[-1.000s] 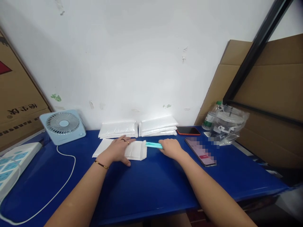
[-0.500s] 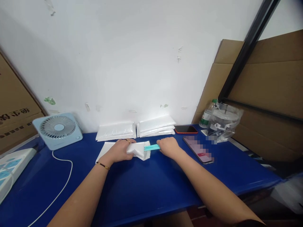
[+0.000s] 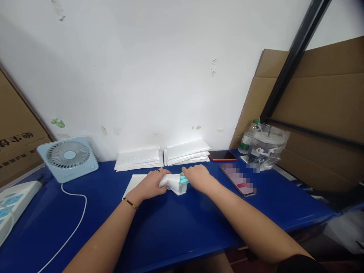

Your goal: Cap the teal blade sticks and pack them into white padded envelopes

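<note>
My left hand [image 3: 153, 183] is closed on a white padded envelope [image 3: 174, 182], whose mouth faces right and bulges apart. Part of the envelope's white body sticks out to the left, behind my wrist. From the mouth comes the end of a thin turquoise item [image 3: 184, 179], its kind unclear. My right hand [image 3: 199, 177] grips that end, fingers wrapped round and close against the mouth. Behind my hands, along the wall, lie two stacks of flat white padded envelopes, a left stack [image 3: 139, 157] and a right stack [image 3: 187, 150].
A light blue fan [image 3: 68, 157] and a white power strip [image 3: 18, 204] stand left, with a white cable [image 3: 83, 212] across the blue table [image 3: 176, 235]. On the right are a red-edged phone [image 3: 223, 156], another phone [image 3: 237, 180], a bottle [image 3: 247, 140] and a bagged cup [image 3: 265, 148].
Less of the turquoise item shows outside the envelope. My right hand has come closer to the mouth, and my left hand with the envelope has shifted slightly right.
</note>
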Demonstrator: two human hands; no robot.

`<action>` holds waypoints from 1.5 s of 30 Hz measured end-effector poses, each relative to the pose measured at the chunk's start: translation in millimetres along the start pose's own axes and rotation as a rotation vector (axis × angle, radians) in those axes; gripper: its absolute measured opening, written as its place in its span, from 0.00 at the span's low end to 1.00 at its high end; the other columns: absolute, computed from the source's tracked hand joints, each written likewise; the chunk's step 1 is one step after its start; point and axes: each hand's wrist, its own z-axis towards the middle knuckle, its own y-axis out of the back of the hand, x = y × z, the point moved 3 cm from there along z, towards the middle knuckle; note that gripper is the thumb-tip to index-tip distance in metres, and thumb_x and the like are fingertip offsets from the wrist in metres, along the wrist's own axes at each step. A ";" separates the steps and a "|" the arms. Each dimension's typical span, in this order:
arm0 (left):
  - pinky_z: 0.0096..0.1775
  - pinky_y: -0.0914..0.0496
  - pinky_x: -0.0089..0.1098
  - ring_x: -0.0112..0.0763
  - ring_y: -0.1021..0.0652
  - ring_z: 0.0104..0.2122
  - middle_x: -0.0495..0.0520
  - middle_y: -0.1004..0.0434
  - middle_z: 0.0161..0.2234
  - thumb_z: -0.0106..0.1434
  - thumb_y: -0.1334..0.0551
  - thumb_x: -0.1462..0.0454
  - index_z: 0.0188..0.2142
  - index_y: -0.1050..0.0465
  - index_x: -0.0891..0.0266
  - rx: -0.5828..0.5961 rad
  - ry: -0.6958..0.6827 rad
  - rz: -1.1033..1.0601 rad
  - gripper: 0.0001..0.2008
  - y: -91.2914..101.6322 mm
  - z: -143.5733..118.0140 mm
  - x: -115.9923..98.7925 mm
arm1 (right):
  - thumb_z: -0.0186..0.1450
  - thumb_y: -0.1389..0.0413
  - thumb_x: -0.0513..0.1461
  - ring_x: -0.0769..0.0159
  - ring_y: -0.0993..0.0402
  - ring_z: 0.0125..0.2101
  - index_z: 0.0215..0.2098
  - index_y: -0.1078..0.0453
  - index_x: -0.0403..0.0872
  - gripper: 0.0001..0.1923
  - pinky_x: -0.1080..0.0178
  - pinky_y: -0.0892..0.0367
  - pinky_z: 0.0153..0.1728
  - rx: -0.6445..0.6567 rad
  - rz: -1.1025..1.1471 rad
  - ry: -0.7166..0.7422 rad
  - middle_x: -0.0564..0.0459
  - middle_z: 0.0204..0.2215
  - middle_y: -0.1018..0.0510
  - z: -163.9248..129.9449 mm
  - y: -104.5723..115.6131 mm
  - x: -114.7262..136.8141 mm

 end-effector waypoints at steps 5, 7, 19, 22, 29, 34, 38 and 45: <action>0.46 0.38 0.34 0.39 0.28 0.45 0.54 0.30 0.46 0.52 0.39 0.58 0.51 0.37 0.57 0.047 -0.041 -0.021 0.25 -2.9 -0.3 0.9 | 0.63 0.53 0.33 0.55 0.23 0.34 0.53 0.41 0.42 0.19 0.60 0.33 0.32 -0.003 0.006 -0.009 0.41 0.32 0.22 -2.5 -8.1 0.4; 0.48 0.39 0.36 0.41 0.30 0.47 0.54 0.32 0.48 0.50 0.37 0.51 0.53 0.39 0.56 0.079 -0.059 -0.001 0.32 -9.4 1.5 1.8 | 0.63 0.53 0.33 0.56 0.23 0.34 0.60 0.49 0.42 0.27 0.61 0.33 0.31 -0.025 0.026 0.027 0.41 0.32 0.22 -2.4 -11.6 7.3; 0.50 0.43 0.41 0.45 0.36 0.51 0.61 0.38 0.54 0.57 0.47 0.42 0.60 0.48 0.58 0.061 -0.060 0.151 0.37 -36.6 2.9 -12.1 | 0.45 0.35 0.39 0.53 0.34 0.50 0.65 0.59 0.49 0.56 0.60 0.36 0.44 0.090 0.551 0.237 0.40 0.53 0.36 -7.4 -18.9 -15.1; 0.50 0.43 0.41 0.46 0.37 0.52 0.61 0.39 0.54 0.55 0.45 0.41 0.61 0.49 0.57 0.065 -0.051 0.125 0.39 -36.2 3.9 -10.1 | 0.48 0.36 0.48 0.55 0.46 0.58 0.64 0.56 0.49 0.51 0.57 0.45 0.55 0.004 0.893 0.201 0.43 0.61 0.45 -26.1 -30.9 -40.2; 0.50 0.42 0.41 0.47 0.38 0.52 0.60 0.39 0.54 0.48 0.41 0.39 0.61 0.49 0.57 0.073 -0.061 0.070 0.46 -39.1 7.0 -4.3 | 0.68 0.82 0.47 0.66 0.46 0.60 0.65 0.59 0.43 0.33 0.55 0.44 0.56 -0.285 1.408 -0.420 0.43 0.61 0.43 -42.8 -82.8 -36.0; 0.52 0.43 0.40 0.47 0.39 0.53 0.60 0.41 0.55 0.48 0.41 0.40 0.61 0.50 0.57 0.087 -0.093 0.036 0.46 -41.3 8.4 -1.3 | 0.68 0.82 0.44 0.66 0.45 0.59 0.64 0.55 0.40 0.33 0.55 0.42 0.55 -0.302 1.597 -0.357 0.41 0.60 0.42 -17.1 -69.1 6.1; 0.51 0.42 0.39 0.46 0.37 0.53 0.60 0.39 0.55 0.46 0.38 0.40 0.61 0.50 0.56 0.096 -0.118 0.022 0.48 -37.5 6.4 -0.4 | 0.70 0.70 0.47 0.65 0.42 0.58 0.60 0.45 0.44 0.28 0.58 0.43 0.55 -0.318 1.538 -0.269 0.46 0.57 0.36 -14.7 -60.5 4.5; 0.53 0.45 0.42 0.46 0.37 0.54 0.55 0.36 0.55 0.46 0.34 0.47 0.60 0.47 0.51 0.133 -0.172 -0.029 0.44 -26.5 3.5 -4.9 | 0.61 0.49 0.38 0.62 0.28 0.39 0.41 0.25 0.47 0.13 0.60 0.34 0.42 -0.193 1.161 -0.084 0.49 0.39 0.24 -40.3 -60.3 -20.0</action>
